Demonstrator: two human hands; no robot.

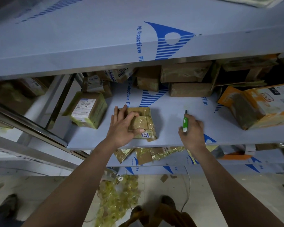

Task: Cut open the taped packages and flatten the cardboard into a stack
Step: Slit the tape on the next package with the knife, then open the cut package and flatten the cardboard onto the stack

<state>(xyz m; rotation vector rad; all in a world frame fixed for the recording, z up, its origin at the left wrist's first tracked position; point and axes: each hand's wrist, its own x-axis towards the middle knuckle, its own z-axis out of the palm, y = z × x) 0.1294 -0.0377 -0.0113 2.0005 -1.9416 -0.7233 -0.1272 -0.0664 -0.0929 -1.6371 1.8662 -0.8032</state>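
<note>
Taped cardboard package (144, 123) | left hand (123, 128) grips | right hand (193, 131) holds cutter (185, 122)

The small package (142, 124) is brown cardboard wrapped in glossy, wrinkled clear tape. The cutter (185, 122) has a smooth green and white plastic body. Under the package, the shelf (179, 128) wears matt pale printed protective film; its frame (39, 128) is shiny metal.

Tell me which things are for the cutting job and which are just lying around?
For the job: taped package held by left hand; green cutter in right hand.
Lying around: tape scraps on the floor; cable.
</note>
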